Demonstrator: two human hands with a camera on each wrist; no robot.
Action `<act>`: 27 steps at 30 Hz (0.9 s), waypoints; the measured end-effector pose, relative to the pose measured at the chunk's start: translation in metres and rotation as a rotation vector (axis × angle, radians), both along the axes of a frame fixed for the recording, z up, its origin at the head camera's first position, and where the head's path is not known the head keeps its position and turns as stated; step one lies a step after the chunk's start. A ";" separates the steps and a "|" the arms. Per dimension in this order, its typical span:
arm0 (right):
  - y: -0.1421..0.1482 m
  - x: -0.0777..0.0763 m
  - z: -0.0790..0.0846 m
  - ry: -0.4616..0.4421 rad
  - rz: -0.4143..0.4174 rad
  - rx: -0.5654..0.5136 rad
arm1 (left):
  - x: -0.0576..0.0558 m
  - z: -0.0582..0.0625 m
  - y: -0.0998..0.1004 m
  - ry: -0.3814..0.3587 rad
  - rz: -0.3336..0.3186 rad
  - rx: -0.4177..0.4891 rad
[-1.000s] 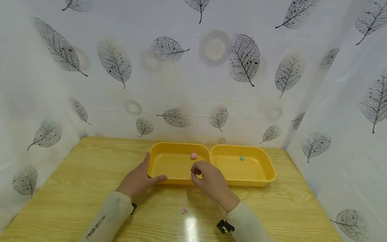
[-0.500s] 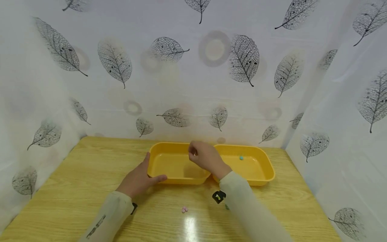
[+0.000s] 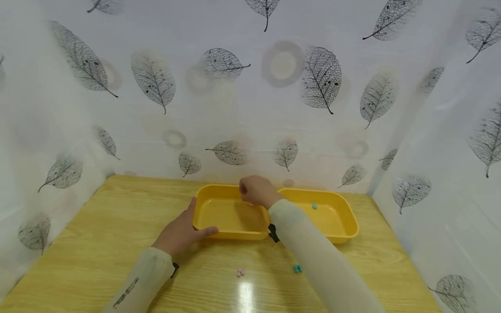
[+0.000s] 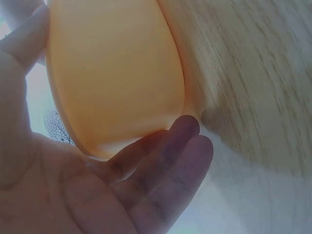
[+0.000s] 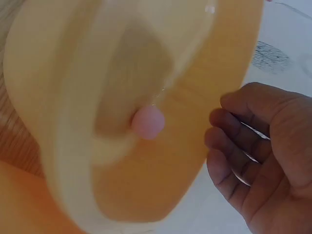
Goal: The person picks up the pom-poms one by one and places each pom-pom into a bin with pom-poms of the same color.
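My left hand (image 3: 178, 230) grips the left end of a shallow yellow tray (image 3: 199, 217), thumb along its front rim and fingers round the outside. In the left wrist view the fingertips (image 4: 187, 124) rest against the tray's wall. Over the tray's far right corner is my right hand (image 3: 256, 191), fingers curled. Its fingertips (image 5: 214, 117) come right at the far rim in the right wrist view, and I cannot tell whether they hold something tiny. A small pink ball (image 5: 148, 122) lies inside this tray, mostly hidden by the hand in the head view.
A second yellow tray (image 3: 344, 237) stands directly to the right with one teal pellet (image 3: 315, 206) in it. On the wooden table (image 3: 117, 226) in front lie small pink pellets (image 3: 240, 273) and teal pellets (image 3: 298, 268). Leaf-print curtains (image 3: 242, 108) enclose the back and sides.
My right hand has moved from the left tray's front rim across to its far right corner, covering the pink ball. The teal pellets on the table have come into view. My left hand stays put.
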State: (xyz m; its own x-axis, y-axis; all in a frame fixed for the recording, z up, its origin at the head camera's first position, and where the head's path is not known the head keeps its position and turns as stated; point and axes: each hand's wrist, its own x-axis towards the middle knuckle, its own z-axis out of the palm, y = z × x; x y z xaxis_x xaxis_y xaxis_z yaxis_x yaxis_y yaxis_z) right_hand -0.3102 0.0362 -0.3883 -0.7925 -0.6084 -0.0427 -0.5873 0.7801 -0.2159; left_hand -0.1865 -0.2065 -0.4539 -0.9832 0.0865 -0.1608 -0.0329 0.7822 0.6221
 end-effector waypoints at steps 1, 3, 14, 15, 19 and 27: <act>-0.001 -0.002 -0.002 -0.013 0.010 0.030 | 0.000 -0.001 0.000 0.001 -0.001 -0.002; -0.004 -0.006 -0.007 -0.042 0.047 0.081 | -0.001 -0.002 0.000 0.004 0.000 -0.004; -0.017 -0.009 -0.034 -0.078 0.174 0.212 | 0.000 -0.001 -0.001 -0.001 0.011 0.004; -0.019 -0.007 -0.035 -0.072 0.178 0.215 | 0.000 -0.001 -0.001 -0.002 0.011 0.004; -0.020 -0.001 -0.035 -0.047 0.181 0.243 | 0.000 0.000 0.000 -0.001 0.009 0.002; -0.017 0.000 -0.034 -0.064 0.179 0.228 | 0.001 0.000 0.000 0.002 0.014 0.005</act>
State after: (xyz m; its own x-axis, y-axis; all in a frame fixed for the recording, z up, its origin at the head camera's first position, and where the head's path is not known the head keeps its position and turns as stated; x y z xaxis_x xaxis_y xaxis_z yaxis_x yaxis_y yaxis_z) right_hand -0.3098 0.0196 -0.4222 -0.6644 -0.7076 -0.2407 -0.7111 0.6976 -0.0879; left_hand -0.1857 -0.2065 -0.4540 -0.9847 0.0732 -0.1583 -0.0429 0.7782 0.6265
